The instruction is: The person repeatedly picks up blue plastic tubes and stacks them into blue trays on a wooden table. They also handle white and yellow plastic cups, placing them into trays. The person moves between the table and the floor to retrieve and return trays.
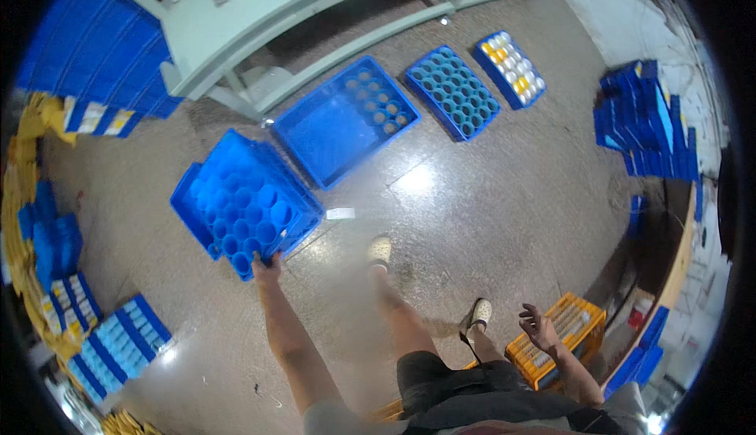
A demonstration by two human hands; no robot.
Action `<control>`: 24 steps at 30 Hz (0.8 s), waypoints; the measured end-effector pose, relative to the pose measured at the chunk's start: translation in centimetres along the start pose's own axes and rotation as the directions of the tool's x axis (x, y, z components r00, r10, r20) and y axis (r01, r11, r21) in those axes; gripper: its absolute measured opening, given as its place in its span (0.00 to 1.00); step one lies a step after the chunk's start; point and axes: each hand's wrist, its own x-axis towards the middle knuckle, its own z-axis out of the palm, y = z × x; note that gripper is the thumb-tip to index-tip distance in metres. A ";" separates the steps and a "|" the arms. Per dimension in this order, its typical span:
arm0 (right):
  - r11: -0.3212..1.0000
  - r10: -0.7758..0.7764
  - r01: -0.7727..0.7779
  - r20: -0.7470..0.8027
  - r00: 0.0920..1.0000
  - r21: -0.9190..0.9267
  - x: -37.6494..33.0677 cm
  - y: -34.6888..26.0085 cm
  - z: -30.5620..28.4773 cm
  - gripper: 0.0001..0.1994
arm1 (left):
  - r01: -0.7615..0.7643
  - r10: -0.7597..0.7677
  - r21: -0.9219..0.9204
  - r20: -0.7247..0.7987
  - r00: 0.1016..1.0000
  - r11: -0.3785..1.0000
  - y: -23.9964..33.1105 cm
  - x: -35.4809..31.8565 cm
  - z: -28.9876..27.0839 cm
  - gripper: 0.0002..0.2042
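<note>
Blue tray (242, 208) over partly hidden crate (303, 200)

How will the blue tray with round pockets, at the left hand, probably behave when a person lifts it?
The blue tray looks like moulded plastic, so it should probably stay fairly stiff. Its many round pockets look hollow, which suggests low weight for its size. Because the left hand holds only its near edge, it may tip.
</note>
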 end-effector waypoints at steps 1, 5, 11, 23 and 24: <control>0.998 0.020 -0.021 0.016 1.000 0.051 -0.2 -1.0 0.5 0.28 | 0.009 -0.009 0.008 -0.008 1.000 1.000 0.5 1.3 -0.1 0.35; 0.989 0.133 -0.134 0.016 0.991 0.059 -1.8 -1.9 2.5 0.29 | 0.093 0.021 0.411 -0.266 0.964 0.907 -1.7 0.5 0.5 0.46; 0.973 0.130 -0.131 0.015 0.991 0.188 -6.1 0.9 5.5 0.27 | -0.419 -0.289 0.219 0.452 0.844 -0.881 -15.4 -6.1 4.9 0.27; 0.629 0.584 -0.113 -0.371 0.722 0.770 -27.2 30.0 18.5 0.24 | -0.834 -0.630 0.399 0.548 0.551 -0.382 -56.8 -42.4 24.7 0.14; 0.553 0.674 -0.275 -0.228 0.703 0.787 -29.3 32.5 20.6 0.24 | -0.877 -0.655 0.303 0.583 0.480 -0.373 -60.9 -47.0 24.8 0.13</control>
